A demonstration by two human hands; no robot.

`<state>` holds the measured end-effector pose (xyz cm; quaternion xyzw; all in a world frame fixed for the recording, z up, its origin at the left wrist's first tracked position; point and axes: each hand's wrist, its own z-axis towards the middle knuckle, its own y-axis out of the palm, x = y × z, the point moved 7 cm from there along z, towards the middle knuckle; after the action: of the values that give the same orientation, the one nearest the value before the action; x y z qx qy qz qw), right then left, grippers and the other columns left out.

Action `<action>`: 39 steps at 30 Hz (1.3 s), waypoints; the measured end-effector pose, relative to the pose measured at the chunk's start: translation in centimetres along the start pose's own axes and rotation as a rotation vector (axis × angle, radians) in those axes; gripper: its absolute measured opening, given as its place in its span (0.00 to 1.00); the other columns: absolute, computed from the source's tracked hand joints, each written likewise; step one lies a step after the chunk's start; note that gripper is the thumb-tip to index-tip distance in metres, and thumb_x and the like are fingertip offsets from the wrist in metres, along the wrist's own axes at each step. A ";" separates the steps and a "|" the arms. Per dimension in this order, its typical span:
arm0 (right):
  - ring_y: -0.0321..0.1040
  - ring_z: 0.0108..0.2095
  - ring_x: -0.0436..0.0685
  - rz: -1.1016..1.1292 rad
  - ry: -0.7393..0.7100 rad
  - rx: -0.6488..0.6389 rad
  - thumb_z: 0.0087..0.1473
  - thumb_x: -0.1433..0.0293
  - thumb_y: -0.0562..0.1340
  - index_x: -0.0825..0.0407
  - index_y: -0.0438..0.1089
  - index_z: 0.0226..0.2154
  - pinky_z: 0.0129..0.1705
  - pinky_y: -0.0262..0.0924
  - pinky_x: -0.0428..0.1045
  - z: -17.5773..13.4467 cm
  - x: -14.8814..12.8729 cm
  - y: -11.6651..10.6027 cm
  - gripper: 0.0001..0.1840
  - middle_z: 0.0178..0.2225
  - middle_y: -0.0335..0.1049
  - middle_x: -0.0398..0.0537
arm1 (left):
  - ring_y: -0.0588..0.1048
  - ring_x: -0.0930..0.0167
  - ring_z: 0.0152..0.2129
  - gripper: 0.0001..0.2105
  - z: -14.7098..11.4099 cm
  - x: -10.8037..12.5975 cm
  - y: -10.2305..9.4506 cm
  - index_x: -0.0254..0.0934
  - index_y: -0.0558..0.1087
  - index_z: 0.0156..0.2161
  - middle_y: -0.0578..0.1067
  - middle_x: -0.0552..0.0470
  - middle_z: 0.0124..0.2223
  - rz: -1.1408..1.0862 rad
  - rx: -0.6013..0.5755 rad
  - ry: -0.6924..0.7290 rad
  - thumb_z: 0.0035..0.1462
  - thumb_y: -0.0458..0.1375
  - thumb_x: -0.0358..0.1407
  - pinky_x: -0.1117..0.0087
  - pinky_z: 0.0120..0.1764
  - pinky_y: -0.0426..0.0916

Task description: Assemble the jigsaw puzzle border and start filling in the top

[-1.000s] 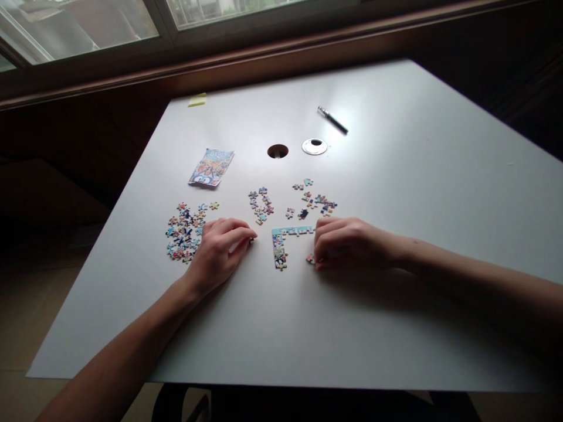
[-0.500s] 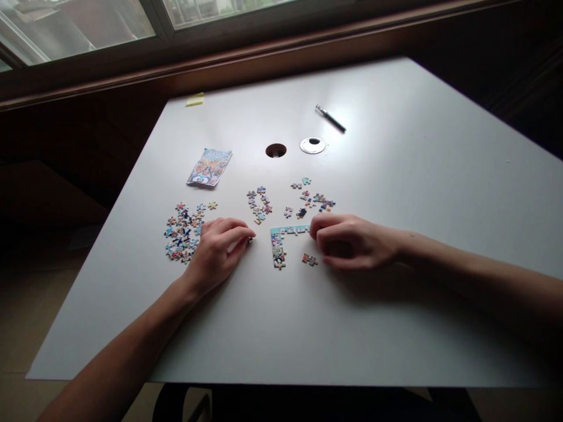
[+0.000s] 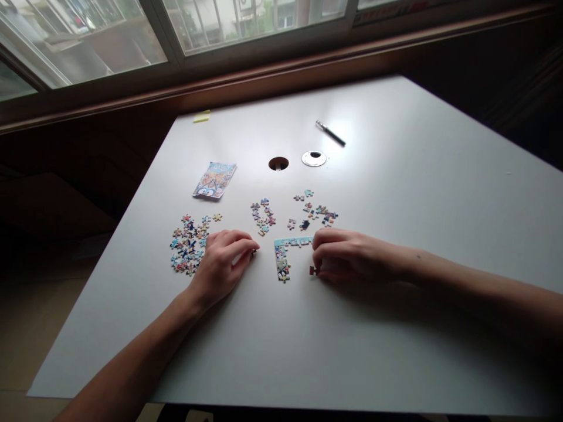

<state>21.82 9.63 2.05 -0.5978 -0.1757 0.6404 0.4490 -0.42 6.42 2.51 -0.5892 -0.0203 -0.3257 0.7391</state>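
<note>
My left hand (image 3: 226, 255) rests on the table with thumb and forefinger pinching a small dark puzzle piece (image 3: 254, 252). Right of it lies an L-shaped corner of joined puzzle pieces (image 3: 281, 258), with a light blue top strip and a colourful left side. My right hand (image 3: 341, 252) is at the strip's right end, its fingers curled down and closed on a small joined bit of reddish-brown puzzle pieces (image 3: 312, 271), which it partly hides. A heap of loose puzzle pieces (image 3: 187, 246) lies beside my left hand, partly covered by it.
Behind the corner lie two loose groups of pieces, a left cluster (image 3: 263, 217) and a right cluster (image 3: 324, 214). Farther back are a picture leaflet (image 3: 215, 180), a round hole (image 3: 278, 163), its metal cover (image 3: 314, 159), a pen (image 3: 331, 133) and a yellow sticky note (image 3: 202, 116).
My right fingers have come down and closed on the small joined pieces, which were uncovered before. My left hand keeps its pinch. The whole view has tilted up slightly.
</note>
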 end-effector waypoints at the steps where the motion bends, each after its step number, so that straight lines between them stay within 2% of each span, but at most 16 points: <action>1: 0.65 0.38 0.53 0.016 0.002 0.006 0.60 0.70 0.61 0.53 0.72 0.40 0.40 0.62 0.47 0.0 0.0 0.0 0.06 0.38 0.67 0.53 | 0.74 0.67 0.43 0.08 0.0 0.0 0.0 0.41 0.76 0.43 0.77 0.51 0.46 -0.001 0.000 0.001 0.65 0.56 0.30 0.61 0.51 0.62; 5: 0.66 0.36 0.52 0.097 0.010 0.043 0.60 0.72 0.60 0.53 0.72 0.36 0.39 0.63 0.47 0.3 0.2 -0.3 0.05 0.37 0.71 0.52 | 0.74 0.67 0.43 0.08 0.0 0.0 0.0 0.42 0.76 0.43 0.77 0.51 0.46 -0.007 -0.004 0.001 0.65 0.56 0.29 0.61 0.51 0.62; 7: 0.66 0.31 0.50 0.151 0.053 0.070 0.59 0.71 0.61 0.53 0.73 0.35 0.34 0.62 0.46 0.3 0.8 -0.7 0.04 0.33 0.72 0.50 | 0.73 0.67 0.43 0.07 0.0 0.0 0.1 0.42 0.76 0.43 0.77 0.51 0.46 -0.012 -0.008 -0.004 0.65 0.56 0.29 0.61 0.51 0.61; 9: 0.64 0.26 0.49 0.193 0.136 0.150 0.57 0.70 0.62 0.52 0.73 0.34 0.29 0.60 0.45 0.2 2.0 -1.7 0.04 0.29 0.73 0.46 | 0.73 0.67 0.43 0.07 0.0 -0.1 0.1 0.42 0.76 0.43 0.77 0.51 0.45 -0.014 -0.009 -0.008 0.65 0.56 0.29 0.60 0.50 0.61; 10: 0.64 0.26 0.49 0.197 0.189 0.226 0.57 0.69 0.63 0.51 0.74 0.34 0.28 0.59 0.46 0.0 2.9 -2.6 0.04 0.29 0.74 0.46 | 0.73 0.67 0.43 0.07 0.0 -0.1 0.1 0.42 0.76 0.43 0.77 0.51 0.45 -0.014 -0.007 -0.009 0.65 0.56 0.29 0.60 0.50 0.60; 12: 0.66 0.29 0.51 0.133 0.314 0.470 0.56 0.68 0.63 0.50 0.74 0.34 0.31 0.61 0.47 -1.0 4.8 -5.0 0.05 0.31 0.75 0.46 | 0.73 0.67 0.43 0.07 0.0 -0.1 0.1 0.42 0.76 0.43 0.77 0.52 0.45 -0.014 -0.002 -0.007 0.64 0.56 0.29 0.60 0.50 0.60; 14: 0.65 0.28 0.52 -0.071 0.497 0.700 0.55 0.68 0.62 0.49 0.75 0.34 0.30 0.59 0.49 -2.7 6.7 -7.4 0.06 0.30 0.75 0.45 | 0.73 0.67 0.43 0.08 0.0 -0.1 0.1 0.42 0.76 0.43 0.77 0.52 0.45 -0.014 0.003 0.000 0.64 0.56 0.28 0.61 0.50 0.60; 15: 0.64 0.27 0.53 -0.180 0.583 0.737 0.54 0.68 0.62 0.49 0.76 0.33 0.29 0.58 0.49 -3.4 7.5 -8.0 0.06 0.28 0.74 0.45 | 0.73 0.67 0.43 0.08 0.0 0.0 0.1 0.42 0.76 0.43 0.77 0.52 0.45 -0.013 0.005 0.003 0.64 0.56 0.28 0.61 0.50 0.60; 18: 0.65 0.27 0.54 -0.321 0.679 0.656 0.51 0.70 0.62 0.47 0.77 0.30 0.32 0.60 0.50 -4.1 9.5 -8.1 0.06 0.28 0.72 0.44 | 0.73 0.67 0.43 0.08 0.1 0.0 0.1 0.43 0.76 0.43 0.77 0.51 0.45 -0.012 0.006 0.010 0.64 0.56 0.28 0.60 0.50 0.60; 20: 0.66 0.28 0.54 -0.361 0.667 0.670 0.52 0.69 0.62 0.47 0.77 0.30 0.33 0.63 0.51 -4.4 9.9 -8.0 0.07 0.32 0.72 0.46 | 0.73 0.66 0.43 0.08 0.1 0.1 0.1 0.42 0.76 0.43 0.77 0.51 0.45 -0.012 0.006 0.007 0.65 0.56 0.29 0.60 0.50 0.60; 23: 0.66 0.28 0.54 -0.386 0.610 0.690 0.55 0.69 0.61 0.48 0.77 0.33 0.33 0.64 0.52 -4.3 9.7 -7.7 0.07 0.34 0.72 0.48 | 0.73 0.66 0.42 0.08 0.0 0.1 0.1 0.42 0.76 0.43 0.77 0.51 0.45 -0.010 0.006 0.007 0.65 0.56 0.29 0.60 0.50 0.60; 26: 0.69 0.32 0.57 -0.416 0.491 0.690 0.57 0.72 0.59 0.49 0.76 0.35 0.37 0.65 0.53 -3.6 8.4 -7.5 0.09 0.34 0.73 0.49 | 0.73 0.67 0.43 0.08 0.0 0.1 0.1 0.42 0.75 0.43 0.77 0.52 0.45 -0.011 0.005 0.008 0.64 0.56 0.28 0.60 0.50 0.60; 31: 0.69 0.38 0.60 -0.414 0.221 0.531 0.57 0.74 0.60 0.49 0.74 0.37 0.41 0.65 0.55 -1.9 6.1 -6.4 0.08 0.36 0.74 0.51 | 0.74 0.67 0.42 0.06 0.1 0.1 0.0 0.40 0.72 0.41 0.77 0.52 0.43 -0.043 0.000 -0.031 0.64 0.55 0.27 0.61 0.49 0.61; 34: 0.69 0.37 0.59 -0.390 0.182 0.487 0.57 0.74 0.61 0.48 0.74 0.37 0.41 0.65 0.55 -1.7 5.8 -6.1 0.08 0.36 0.74 0.50 | 0.74 0.67 0.43 0.06 0.1 0.2 0.0 0.40 0.73 0.40 0.77 0.52 0.44 -0.043 -0.002 -0.018 0.63 0.55 0.28 0.60 0.50 0.61; 39: 0.69 0.37 0.59 -0.359 0.200 0.504 0.57 0.74 0.61 0.48 0.74 0.37 0.40 0.65 0.54 -1.8 5.9 -6.2 0.07 0.37 0.73 0.51 | 0.75 0.66 0.43 0.09 -0.2 -0.1 0.1 0.39 0.77 0.40 0.77 0.49 0.44 -0.101 0.016 -0.023 0.62 0.55 0.28 0.61 0.49 0.66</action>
<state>26.43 17.07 2.77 -0.4871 -0.0694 0.5124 0.7038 -0.51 6.35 2.33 -0.5853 -0.0608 -0.3556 0.7262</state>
